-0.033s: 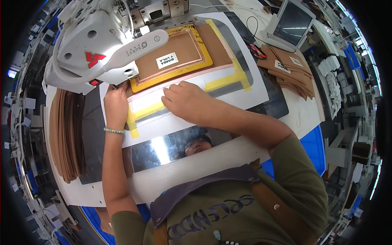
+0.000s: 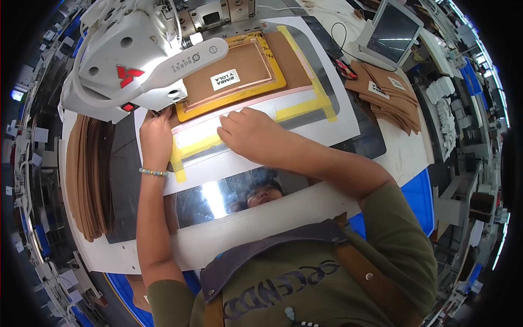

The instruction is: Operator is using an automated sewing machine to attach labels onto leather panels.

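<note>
My left hand (image 2: 156,136) reaches under the head of a white sewing machine (image 2: 106,60), by the near left corner of a yellow frame (image 2: 277,76). Its fingers are drawn together and partly hidden there; what they hold I cannot make out. Curled closed, my right hand (image 2: 251,133) rests just in front of the frame, over a white strip with yellow tape (image 2: 297,108). Whatever its fingertips grip, if anything, is hidden. Inside the frame lies a brown panel (image 2: 201,69) with a white label (image 2: 225,79). Another brown piece (image 2: 292,60) shows beyond the frame's right side.
Brown pieces stand stacked at the left (image 2: 90,180); more labelled brown pieces (image 2: 381,111) lie at the right. A screen on a white stand (image 2: 389,34) is at the back right, near a red-handled tool (image 2: 344,69). A shiny plate (image 2: 223,199) lies along the near edge.
</note>
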The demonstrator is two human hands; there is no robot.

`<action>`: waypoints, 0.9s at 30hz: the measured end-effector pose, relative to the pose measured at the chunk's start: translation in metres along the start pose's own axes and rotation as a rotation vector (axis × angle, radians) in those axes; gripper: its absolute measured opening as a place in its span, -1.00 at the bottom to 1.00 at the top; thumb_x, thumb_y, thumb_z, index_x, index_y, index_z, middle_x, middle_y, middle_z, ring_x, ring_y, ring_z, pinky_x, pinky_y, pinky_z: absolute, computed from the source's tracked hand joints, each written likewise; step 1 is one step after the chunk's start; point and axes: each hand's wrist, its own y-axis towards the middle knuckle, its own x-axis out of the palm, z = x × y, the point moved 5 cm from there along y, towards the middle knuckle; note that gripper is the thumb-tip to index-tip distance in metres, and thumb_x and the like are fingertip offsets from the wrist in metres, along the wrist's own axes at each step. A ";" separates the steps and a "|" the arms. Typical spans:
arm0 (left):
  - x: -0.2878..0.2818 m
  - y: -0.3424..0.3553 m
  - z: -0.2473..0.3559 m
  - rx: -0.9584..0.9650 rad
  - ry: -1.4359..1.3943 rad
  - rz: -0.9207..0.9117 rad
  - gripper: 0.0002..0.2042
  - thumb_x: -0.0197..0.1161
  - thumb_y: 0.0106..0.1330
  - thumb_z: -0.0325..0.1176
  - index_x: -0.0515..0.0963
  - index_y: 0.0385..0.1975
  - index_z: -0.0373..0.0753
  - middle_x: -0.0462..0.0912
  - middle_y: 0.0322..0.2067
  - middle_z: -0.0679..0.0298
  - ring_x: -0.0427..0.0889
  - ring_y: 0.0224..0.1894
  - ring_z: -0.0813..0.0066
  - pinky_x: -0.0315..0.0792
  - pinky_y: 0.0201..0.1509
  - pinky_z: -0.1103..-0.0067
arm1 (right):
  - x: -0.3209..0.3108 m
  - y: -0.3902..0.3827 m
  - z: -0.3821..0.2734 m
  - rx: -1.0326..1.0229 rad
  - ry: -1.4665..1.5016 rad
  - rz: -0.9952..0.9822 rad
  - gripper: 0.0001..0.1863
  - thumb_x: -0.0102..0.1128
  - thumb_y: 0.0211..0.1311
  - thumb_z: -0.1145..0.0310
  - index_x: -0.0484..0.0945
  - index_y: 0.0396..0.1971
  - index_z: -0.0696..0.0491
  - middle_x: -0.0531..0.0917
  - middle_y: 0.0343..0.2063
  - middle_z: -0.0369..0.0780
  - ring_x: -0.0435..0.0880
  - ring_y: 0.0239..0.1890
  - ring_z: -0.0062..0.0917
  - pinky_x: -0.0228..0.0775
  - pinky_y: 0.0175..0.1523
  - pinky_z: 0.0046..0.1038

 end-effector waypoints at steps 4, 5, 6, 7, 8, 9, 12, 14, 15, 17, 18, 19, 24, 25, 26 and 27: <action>-0.049 0.002 -0.042 -0.052 0.237 0.145 -0.75 0.16 0.46 -0.51 0.72 0.01 -0.31 0.73 -0.03 -0.05 0.74 -0.15 -0.18 0.64 -0.08 0.12 | -0.001 0.001 0.000 0.015 -0.011 -0.055 -0.68 0.34 0.23 0.45 0.70 -0.02 0.19 0.77 0.07 -0.04 0.75 0.11 -0.34 0.56 0.15 -0.39; -0.069 -0.002 -0.055 -0.087 0.273 0.236 -0.76 0.16 0.47 -0.49 0.72 0.01 -0.31 0.73 -0.06 -0.03 0.74 -0.15 -0.18 0.63 -0.08 0.12 | -0.003 0.001 0.000 0.013 -0.001 -0.036 -0.68 0.34 0.23 0.45 0.70 -0.02 0.19 0.77 0.07 -0.04 0.75 0.11 -0.34 0.56 0.15 -0.39; -0.077 -0.009 -0.069 -0.183 0.360 0.123 -0.78 0.16 0.53 -0.44 0.70 0.01 -0.31 0.72 -0.08 0.02 0.74 -0.13 -0.08 0.63 -0.09 0.22 | -0.004 0.001 0.001 0.021 -0.002 -0.043 -0.68 0.34 0.23 0.46 0.70 -0.01 0.18 0.77 0.08 -0.04 0.75 0.11 -0.34 0.56 0.16 -0.38; -0.085 -0.021 -0.078 -0.192 0.338 0.101 -0.78 0.16 0.53 -0.44 0.70 0.01 -0.31 0.72 -0.08 0.02 0.74 -0.13 -0.08 0.63 -0.09 0.22 | -0.004 0.001 0.000 0.013 -0.011 -0.031 -0.67 0.34 0.23 0.46 0.70 0.00 0.17 0.77 0.09 -0.05 0.74 0.11 -0.34 0.56 0.16 -0.37; -0.094 -0.035 -0.084 -0.193 0.169 0.123 -0.79 0.16 0.57 -0.40 0.69 0.00 -0.32 0.72 -0.08 0.07 0.74 -0.11 0.04 0.62 -0.08 0.29 | -0.004 0.001 0.001 0.010 0.011 -0.049 -0.67 0.34 0.23 0.46 0.70 0.00 0.17 0.77 0.09 -0.05 0.74 0.11 -0.34 0.56 0.16 -0.37; -0.102 -0.048 -0.090 -0.202 -0.012 0.164 -0.79 0.16 0.60 -0.37 0.68 -0.01 -0.33 0.72 -0.07 0.11 0.74 -0.09 0.16 0.61 -0.07 0.35 | -0.004 0.000 0.004 0.024 0.034 -0.052 -0.67 0.34 0.24 0.46 0.70 0.00 0.16 0.77 0.07 -0.07 0.74 0.10 -0.33 0.55 0.16 -0.37; -0.112 -0.080 -0.123 -0.704 -0.987 0.112 -0.74 0.15 0.66 -0.33 0.58 0.19 -0.28 0.68 0.05 0.25 0.69 0.11 0.39 0.57 0.27 0.43 | -0.004 0.002 0.010 0.047 0.094 -0.005 -0.68 0.35 0.26 0.46 0.70 0.02 0.15 0.77 0.03 -0.10 0.73 0.08 -0.32 0.55 0.16 -0.34; -0.119 -0.087 -0.124 -0.731 -1.241 0.121 -0.68 0.14 0.67 -0.34 0.52 0.31 -0.27 0.66 0.14 0.22 0.69 0.16 0.38 0.55 0.34 0.42 | -0.004 0.003 0.013 0.054 0.123 0.041 -0.68 0.35 0.27 0.45 0.70 0.02 0.15 0.75 0.00 -0.12 0.72 0.06 -0.31 0.55 0.16 -0.31; -0.116 -0.086 -0.123 -0.768 -1.372 0.094 -0.61 0.11 0.68 -0.35 0.43 0.42 -0.30 0.60 0.27 0.18 0.65 0.24 0.38 0.51 0.40 0.43 | -0.008 0.004 0.014 0.057 0.128 0.144 -0.77 0.36 0.25 0.44 0.68 -0.11 0.11 0.71 -0.12 -0.17 0.69 0.00 -0.34 0.54 0.09 -0.31; -0.105 -0.080 -0.120 -0.804 -1.503 0.095 -0.53 0.09 0.69 -0.37 0.34 0.52 -0.33 0.53 0.39 0.15 0.61 0.32 0.38 0.47 0.46 0.44 | -0.014 0.003 0.016 0.034 0.137 0.247 -0.86 0.38 0.22 0.43 0.66 -0.23 0.08 0.66 -0.25 -0.22 0.66 -0.06 -0.37 0.53 0.02 -0.31; -0.097 -0.074 -0.121 -0.802 -1.397 0.121 -0.50 0.10 0.66 -0.43 0.31 0.55 -0.34 0.49 0.44 0.13 0.57 0.38 0.35 0.44 0.49 0.45 | -0.014 0.002 0.020 0.081 0.217 0.242 -0.84 0.38 0.24 0.41 0.66 -0.21 0.09 0.64 -0.23 -0.21 0.65 -0.04 -0.35 0.52 0.05 -0.28; -0.094 -0.067 -0.122 -0.791 -1.272 0.162 -0.46 0.12 0.63 -0.49 0.27 0.57 -0.35 0.45 0.48 0.12 0.52 0.44 0.33 0.40 0.53 0.45 | -0.015 0.001 0.024 0.125 0.299 0.236 -0.81 0.39 0.25 0.39 0.66 -0.18 0.10 0.63 -0.21 -0.19 0.65 -0.03 -0.32 0.52 0.08 -0.24; -0.145 -0.061 -0.110 -0.430 -0.742 0.271 -0.46 0.01 0.44 -0.77 0.57 0.38 -0.30 0.52 0.46 0.19 0.44 0.52 0.41 0.31 0.52 0.57 | -0.021 0.002 0.030 0.107 0.407 0.214 -0.81 0.40 0.25 0.40 0.68 -0.19 0.13 0.62 -0.19 -0.11 0.65 -0.05 -0.17 0.52 0.07 -0.16; -0.171 -0.070 -0.103 -0.325 -0.513 0.324 -0.45 -0.04 0.41 -0.80 0.64 0.32 -0.28 0.53 0.46 0.23 0.44 0.52 0.43 0.31 0.51 0.58 | -0.022 0.003 0.030 0.102 0.401 0.212 -0.80 0.40 0.25 0.41 0.69 -0.17 0.14 0.64 -0.17 -0.10 0.66 -0.06 -0.16 0.52 0.07 -0.15; -0.193 -0.088 -0.103 -0.410 -0.592 0.379 -0.45 -0.09 0.38 -0.80 0.70 0.24 -0.28 0.57 0.44 0.28 0.47 0.49 0.47 0.28 0.51 0.60 | -0.023 0.004 0.029 0.077 0.394 0.225 -0.76 0.41 0.25 0.43 0.71 -0.11 0.16 0.65 -0.14 -0.10 0.67 -0.06 -0.16 0.53 0.05 -0.17; -0.227 -0.108 -0.090 -0.232 -0.420 0.456 -0.46 -0.09 0.39 -0.78 0.69 0.24 -0.30 0.64 0.37 0.26 0.53 0.44 0.47 0.33 0.51 0.58 | -0.023 0.005 0.026 0.030 0.427 0.219 -0.76 0.41 0.25 0.43 0.71 -0.11 0.16 0.65 -0.14 -0.10 0.67 -0.06 -0.16 0.53 0.05 -0.17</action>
